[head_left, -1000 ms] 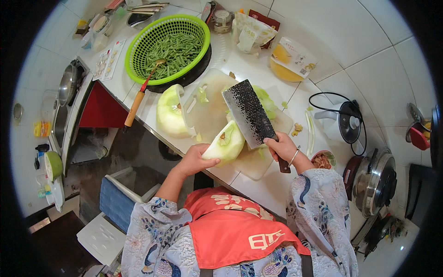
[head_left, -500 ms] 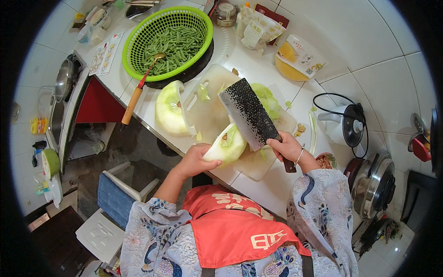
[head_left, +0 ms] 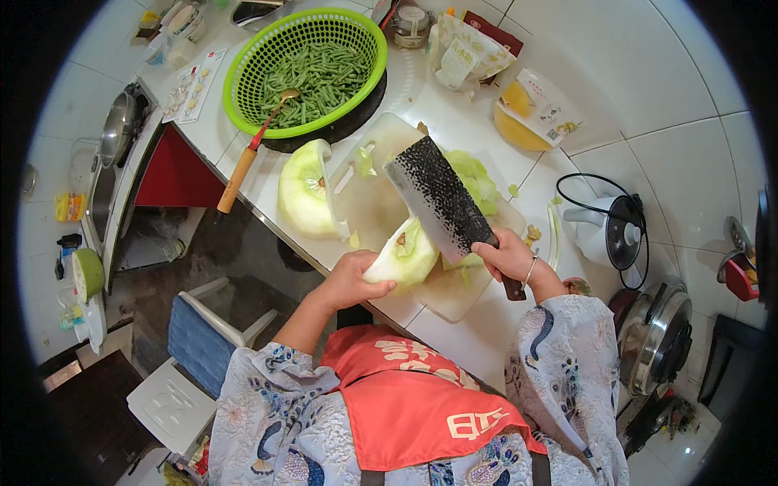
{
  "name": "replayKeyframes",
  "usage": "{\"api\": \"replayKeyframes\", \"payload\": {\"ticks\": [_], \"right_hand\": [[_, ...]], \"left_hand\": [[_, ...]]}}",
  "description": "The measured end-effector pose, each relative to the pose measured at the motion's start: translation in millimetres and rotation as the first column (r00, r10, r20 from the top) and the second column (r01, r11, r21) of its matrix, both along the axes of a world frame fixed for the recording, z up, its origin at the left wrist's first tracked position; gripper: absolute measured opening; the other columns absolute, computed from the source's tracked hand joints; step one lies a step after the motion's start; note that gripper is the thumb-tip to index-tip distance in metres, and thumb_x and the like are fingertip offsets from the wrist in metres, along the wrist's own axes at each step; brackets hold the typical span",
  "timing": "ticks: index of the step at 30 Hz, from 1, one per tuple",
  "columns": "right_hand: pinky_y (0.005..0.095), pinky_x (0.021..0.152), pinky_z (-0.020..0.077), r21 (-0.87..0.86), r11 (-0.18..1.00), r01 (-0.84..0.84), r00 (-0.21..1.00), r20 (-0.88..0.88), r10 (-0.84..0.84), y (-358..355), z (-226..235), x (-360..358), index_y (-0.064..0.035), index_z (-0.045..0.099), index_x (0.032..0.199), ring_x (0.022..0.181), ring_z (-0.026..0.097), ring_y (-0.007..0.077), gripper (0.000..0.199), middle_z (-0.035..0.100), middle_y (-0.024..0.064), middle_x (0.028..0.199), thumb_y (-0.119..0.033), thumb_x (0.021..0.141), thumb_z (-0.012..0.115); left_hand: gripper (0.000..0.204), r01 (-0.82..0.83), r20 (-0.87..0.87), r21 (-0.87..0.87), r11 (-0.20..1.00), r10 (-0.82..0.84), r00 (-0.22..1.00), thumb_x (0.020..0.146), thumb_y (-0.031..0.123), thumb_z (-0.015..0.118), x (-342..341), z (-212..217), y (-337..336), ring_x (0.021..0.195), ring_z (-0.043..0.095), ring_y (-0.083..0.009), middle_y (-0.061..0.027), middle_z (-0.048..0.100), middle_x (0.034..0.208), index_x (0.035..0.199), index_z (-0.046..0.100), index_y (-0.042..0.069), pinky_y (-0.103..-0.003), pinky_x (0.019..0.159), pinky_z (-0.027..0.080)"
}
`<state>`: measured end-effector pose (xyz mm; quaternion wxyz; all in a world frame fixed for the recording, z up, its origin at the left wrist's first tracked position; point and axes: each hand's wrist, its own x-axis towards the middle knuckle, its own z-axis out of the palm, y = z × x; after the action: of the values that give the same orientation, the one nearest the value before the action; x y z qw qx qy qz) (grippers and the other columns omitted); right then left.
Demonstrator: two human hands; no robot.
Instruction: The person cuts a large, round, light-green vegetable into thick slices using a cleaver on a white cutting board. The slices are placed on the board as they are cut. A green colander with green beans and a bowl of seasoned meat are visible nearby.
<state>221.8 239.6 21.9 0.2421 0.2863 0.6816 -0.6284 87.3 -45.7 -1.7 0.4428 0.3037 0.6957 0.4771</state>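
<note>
My left hand grips a piece of peeled pale-green gourd, thumb on its near side, over the near edge of a translucent cutting board. In my right hand is the handle of a cleaver with a dark, speckled blade. The blade slants up and left, close beside the held gourd; whether they touch, I cannot tell. A larger peeled gourd piece rests at the board's left side, cut face toward the board. Green peelings lie behind the blade.
A green colander of cut green beans stands far left, a wooden-handled spoon leaning over its rim. Food bags and a jar line the back. To the right is a white electric kettle; a chair stands lower left.
The view has shifted slightly, so the counter things appear a little further right. Both hands keep their grips, with the cleaver held nearly still beside the gourd piece.
</note>
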Motion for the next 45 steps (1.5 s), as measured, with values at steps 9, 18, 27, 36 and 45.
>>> {"api": "replayKeyframes", "payload": {"ticks": [9,18,27,36,45], "right_hand": [[0.0262,0.036,0.0364,0.000,0.998,-0.062,0.995,0.074,0.062,3,6,3,-0.0042,0.051,0.077,0.037,0.045,0.0098,0.022,0.049,0.0007,0.051,-0.022,0.087,0.058],[0.0264,0.037,0.0377,-0.097,0.989,-0.114,0.988,0.088,0.123,10,3,8,-0.0051,0.049,0.071,0.037,0.046,0.0100,0.025,0.049,0.0011,0.048,-0.022,0.087,0.058],[0.0269,0.037,0.0388,-0.138,0.967,-0.212,0.963,0.140,0.231,20,15,18,-0.0059,0.049,0.067,0.038,0.047,0.0108,0.028,0.049,0.0019,0.048,-0.022,0.088,0.057],[0.0277,0.036,0.0376,-0.169,0.979,-0.112,0.981,0.140,0.136,1,8,-1,-0.0050,0.048,0.071,0.036,0.046,0.0117,0.025,0.049,0.0023,0.049,-0.022,0.087,0.058],[0.0279,0.037,0.0400,-0.126,0.992,-0.014,0.993,0.111,0.028,-2,6,17,-0.0046,0.049,0.065,0.037,0.048,0.0124,0.029,0.050,0.0028,0.049,-0.022,0.086,0.059]], "left_hand": [[0.032,0.055,-0.204,0.002,0.998,-0.054,0.977,0.071,0.024,0.071,1,-5,1,0.072,0.061,-0.0224,-0.0128,0.063,0.078,0.092,0.065,0.001,-0.031,0.067,0.048],[0.029,-0.010,-0.011,0.015,1.000,0.010,1.000,0.072,0.022,0.072,2,-10,-1,0.072,0.057,-0.0147,-0.0066,0.061,0.079,0.090,0.065,0.000,-0.029,0.067,0.046],[0.029,0.109,-0.088,-0.019,0.994,-0.110,0.990,0.072,0.022,0.072,-8,-16,-12,0.072,0.057,-0.0132,-0.0053,0.061,0.077,0.088,0.065,0.000,-0.028,0.066,0.045],[0.028,-0.001,-0.028,0.014,1.000,0.001,1.000,0.069,0.023,0.074,-2,-13,1,0.073,0.057,-0.0195,-0.0087,0.061,0.076,0.082,0.063,0.000,-0.032,0.068,0.045],[0.055,-0.048,-0.321,0.059,0.997,0.064,0.945,0.062,0.021,0.082,-4,-47,-30,0.105,0.052,-0.0253,-0.0106,0.057,0.105,0.107,0.057,0.004,-0.034,0.092,0.040]]}}
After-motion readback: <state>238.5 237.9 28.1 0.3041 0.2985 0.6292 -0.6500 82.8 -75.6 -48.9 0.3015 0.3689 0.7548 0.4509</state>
